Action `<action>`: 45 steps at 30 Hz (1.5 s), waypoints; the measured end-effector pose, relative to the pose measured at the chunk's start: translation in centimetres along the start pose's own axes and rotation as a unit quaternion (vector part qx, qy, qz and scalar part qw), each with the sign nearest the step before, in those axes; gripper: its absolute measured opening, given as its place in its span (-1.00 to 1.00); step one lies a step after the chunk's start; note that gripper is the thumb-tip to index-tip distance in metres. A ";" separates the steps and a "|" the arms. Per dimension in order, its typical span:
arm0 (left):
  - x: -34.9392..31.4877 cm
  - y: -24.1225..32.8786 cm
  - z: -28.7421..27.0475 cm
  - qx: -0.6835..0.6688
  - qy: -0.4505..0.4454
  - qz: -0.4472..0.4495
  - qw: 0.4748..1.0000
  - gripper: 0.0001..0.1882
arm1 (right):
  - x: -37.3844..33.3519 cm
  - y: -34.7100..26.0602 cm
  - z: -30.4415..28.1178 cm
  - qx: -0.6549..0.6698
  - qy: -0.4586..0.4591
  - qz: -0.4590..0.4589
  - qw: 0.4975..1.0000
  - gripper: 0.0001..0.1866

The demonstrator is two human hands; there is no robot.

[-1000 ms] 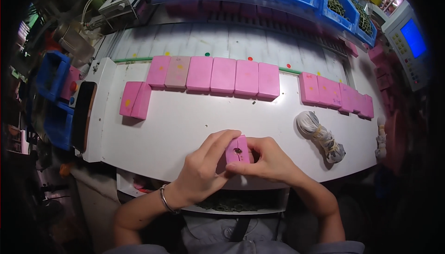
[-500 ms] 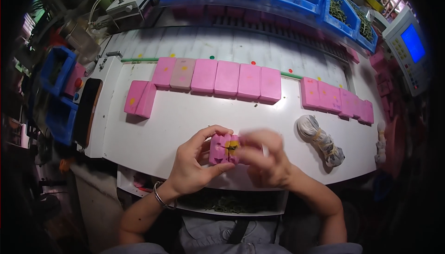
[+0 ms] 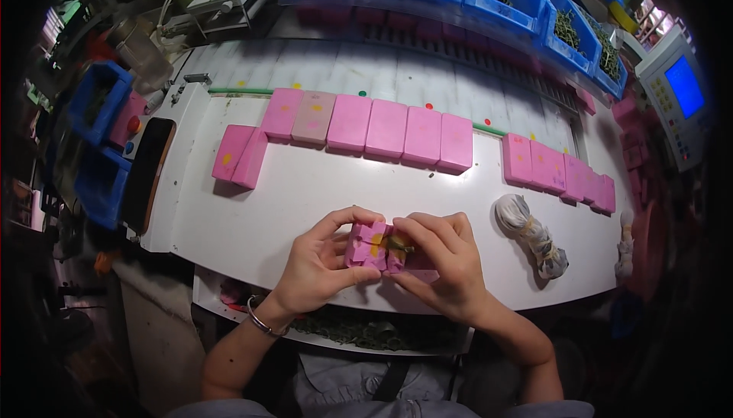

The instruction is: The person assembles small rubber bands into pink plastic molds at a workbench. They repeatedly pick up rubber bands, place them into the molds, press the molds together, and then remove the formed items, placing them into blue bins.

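Between my two hands, above the white table (image 3: 321, 177), is a small pink rubber-like mould with yellow patches, parted in two. My left hand (image 3: 313, 269) is closed round its left piece (image 3: 366, 248), thumb below and fingers above. The right piece (image 3: 395, 259) is pinched between the thumb and fingers of my right hand (image 3: 450, 261). A small dark greenish bit shows at the gap, beside the right fingertips; its kind is too small to tell. The two pieces sit close together, with a narrow opening between them.
Pink blocks (image 3: 385, 128) stand in a row behind my hands, with more at the right. A bundle in pale plastic (image 3: 532, 236) lies to the right. Blue bins (image 3: 504, 12) of green pieces hang at the back. A phone (image 3: 148, 174) lies left; an open drawer (image 3: 450, 339) is below.
My right hand, blurred before, has come to the mould and now grips its right piece. The gap between the pieces looks wider. The view has shifted slightly.
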State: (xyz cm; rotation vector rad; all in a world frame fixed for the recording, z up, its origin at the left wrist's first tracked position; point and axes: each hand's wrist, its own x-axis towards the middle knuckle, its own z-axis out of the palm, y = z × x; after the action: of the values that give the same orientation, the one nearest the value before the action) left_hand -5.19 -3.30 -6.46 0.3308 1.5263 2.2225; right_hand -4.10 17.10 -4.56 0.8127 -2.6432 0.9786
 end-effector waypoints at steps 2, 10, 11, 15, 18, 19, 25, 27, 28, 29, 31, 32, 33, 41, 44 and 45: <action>0.1 0.0 -0.1 0.020 -0.005 0.002 1.000 -0.37 | -0.1 -0.2 -0.2 0.066 0.009 0.030 0.997 -0.30; -0.4 2.7 3.6 0.458 0.091 0.268 0.843 -0.34 | 1.9 -2.0 -1.7 0.250 0.070 0.012 0.966 -0.40; -0.7 3.4 4.3 0.483 0.112 0.299 0.815 -0.33 | 1.5 -2.1 -2.2 0.209 0.058 0.033 0.976 -0.40; -3.1 3.3 4.6 0.404 0.031 0.234 0.884 -0.53 | -0.1 -3.3 -3.7 0.225 -0.008 0.129 0.966 -0.49; -3.2 2.7 5.0 0.247 0.023 0.099 0.964 -0.59 | -2.2 -2.2 -3.2 0.471 -0.031 0.211 0.856 -0.68; -3.2 2.4 5.2 0.190 0.026 0.069 0.979 -0.61 | -2.7 -2.0 -3.3 0.519 -0.043 0.234 0.821 -0.70; -3.0 0.6 5.4 0.028 -0.013 -0.046 0.998 -0.68 | -4.9 0.4 -3.1 0.674 -0.101 0.344 0.647 -0.86; -2.7 0.0 5.6 0.015 -0.023 -0.063 0.998 -0.69 | -5.6 0.8 -2.6 0.679 -0.087 0.344 0.643 -0.90; -2.7 -0.4 5.9 0.000 -0.020 -0.067 0.998 -0.69 | -5.9 1.1 -2.5 0.685 -0.088 0.346 0.635 -0.90; -2.8 -0.6 6.0 -0.015 -0.018 -0.072 0.997 -0.69 | -6.2 1.3 -2.6 0.691 -0.089 0.348 0.627 -0.91; -2.7 -1.1 6.0 -0.032 -0.038 -0.080 0.996 -0.68 | -6.7 1.6 -2.8 0.699 -0.098 0.348 0.617 -0.92; -2.7 -1.2 5.9 -0.040 -0.048 -0.083 0.995 -0.68 | -6.9 1.7 -2.8 0.703 -0.102 0.347 0.612 -0.92; -2.6 -1.4 5.9 -0.057 -0.048 -0.095 0.993 -0.67 | -7.1 1.9 -2.9 0.705 -0.099 0.352 0.608 -0.92; -2.9 -1.7 6.2 0.100 0.012 -0.049 0.994 -0.69 | -7.9 2.5 -3.9 0.076 0.043 0.277 0.957 -0.79; -2.2 -1.3 6.6 0.252 -0.016 0.059 0.966 -0.67 | -7.1 0.3 -4.1 0.187 0.050 0.277 0.941 -0.72; -2.0 -1.3 6.6 0.313 -0.043 0.109 0.942 -0.65 | -7.0 -0.2 -4.1 0.258 0.045 0.268 0.927 -0.71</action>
State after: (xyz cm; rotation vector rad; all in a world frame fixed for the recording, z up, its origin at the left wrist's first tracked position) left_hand -0.38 1.62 -5.16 0.8068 2.2079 1.7737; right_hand 1.82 22.60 -3.89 0.0855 -2.5974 1.8477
